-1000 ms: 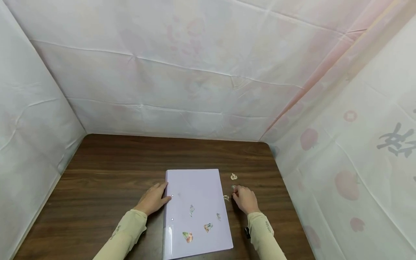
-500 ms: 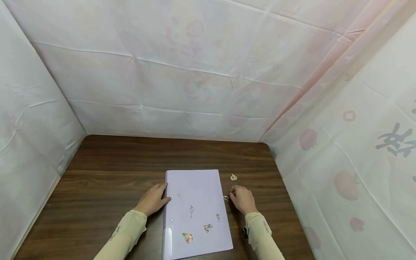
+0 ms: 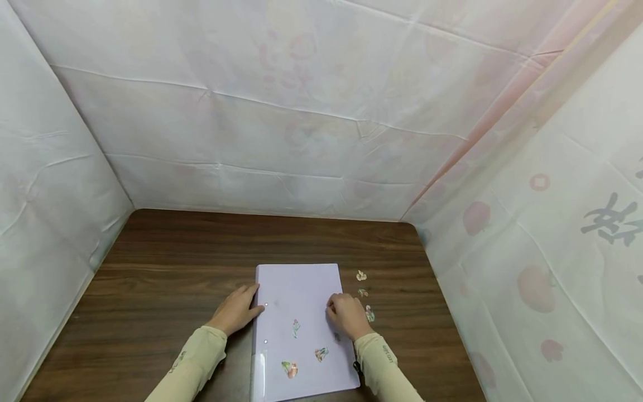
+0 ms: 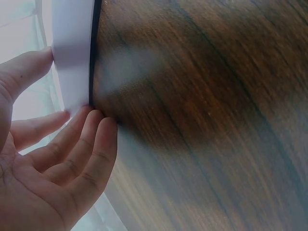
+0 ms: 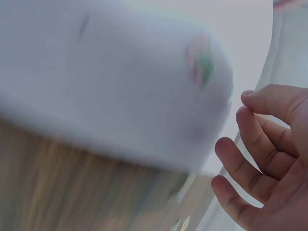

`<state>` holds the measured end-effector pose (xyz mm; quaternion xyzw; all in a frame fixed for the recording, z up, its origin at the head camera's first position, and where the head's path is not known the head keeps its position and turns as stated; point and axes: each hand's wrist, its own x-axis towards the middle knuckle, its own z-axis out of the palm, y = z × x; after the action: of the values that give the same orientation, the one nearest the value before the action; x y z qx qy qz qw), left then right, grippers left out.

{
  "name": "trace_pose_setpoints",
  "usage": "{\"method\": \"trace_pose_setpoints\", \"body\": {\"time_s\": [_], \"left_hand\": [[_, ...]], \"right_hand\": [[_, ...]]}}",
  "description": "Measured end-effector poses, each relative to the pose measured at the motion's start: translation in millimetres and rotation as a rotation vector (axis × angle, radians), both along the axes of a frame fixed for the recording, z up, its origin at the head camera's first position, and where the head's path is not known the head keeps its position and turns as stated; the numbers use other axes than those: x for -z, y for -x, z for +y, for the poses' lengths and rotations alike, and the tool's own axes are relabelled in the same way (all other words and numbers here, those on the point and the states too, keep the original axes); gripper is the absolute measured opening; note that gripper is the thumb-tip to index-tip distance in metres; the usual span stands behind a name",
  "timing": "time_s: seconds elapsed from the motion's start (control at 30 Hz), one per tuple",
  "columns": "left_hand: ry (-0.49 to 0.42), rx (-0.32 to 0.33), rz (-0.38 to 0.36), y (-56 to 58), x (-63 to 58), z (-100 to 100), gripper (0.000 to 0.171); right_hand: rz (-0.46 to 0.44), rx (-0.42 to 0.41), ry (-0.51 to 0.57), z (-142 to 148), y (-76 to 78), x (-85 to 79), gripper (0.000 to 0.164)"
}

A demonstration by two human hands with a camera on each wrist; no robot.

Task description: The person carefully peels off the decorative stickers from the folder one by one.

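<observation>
Folder [image 3: 306, 290] flat on the dark wood-grain table [image 3: 191, 251], between my two hands, its lilac cover smooth and faintly glossy, with a shiny clear strip [image 3: 260, 374] along the spine below the left fingers. I have the left hand [image 3: 234, 310] spread against that spine, thumb on the cover; I judge this light brace enough to stop any skidding. The right hand [image 3: 348, 316] is over the cover's right part, thumb and forefinger tips close together; I can't tell whether anything thin is pinched between them. Small leafy stickers [image 3: 296, 328] lie on the cover to the left of the right wrist, another partly hidden by that hand. Three thin, irregular cutouts [image 3: 363, 292] lie to its right on the wood. For pieces this thin I'd use fingertips only, edges uncurled, and press straight down without dragging.
</observation>
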<state>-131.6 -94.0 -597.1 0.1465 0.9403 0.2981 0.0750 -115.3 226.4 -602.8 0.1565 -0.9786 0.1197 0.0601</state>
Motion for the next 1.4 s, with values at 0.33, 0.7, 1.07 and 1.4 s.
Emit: {"method": "trace_pose_setpoints", "body": {"time_s": [0.33, 0.7, 1.07, 1.4], "left_hand": [[0.002, -0.006, 0.001, 0.0, 3.6, 0, 0.063], [0.007, -0.005, 0.012, 0.4, 4.7, 0, 0.063], [0.015, -0.006, 0.01, -0.5, 3.1, 0, 0.062], [0.024, -0.011, 0.011, 0.0, 3.6, 2, 0.063]], "right_hand": [[0.04, -0.133, -0.06, -46, -8.1, 2.3, 0.008], [0.058, -0.214, -0.082, -71, -18.3, 6.3, 0.01], [0.114, -0.201, -0.118, -79, -24.1, 8.0, 0.008], [0.155, -0.17, -0.123, -83, -24.8, 10.5, 0.01]]}}
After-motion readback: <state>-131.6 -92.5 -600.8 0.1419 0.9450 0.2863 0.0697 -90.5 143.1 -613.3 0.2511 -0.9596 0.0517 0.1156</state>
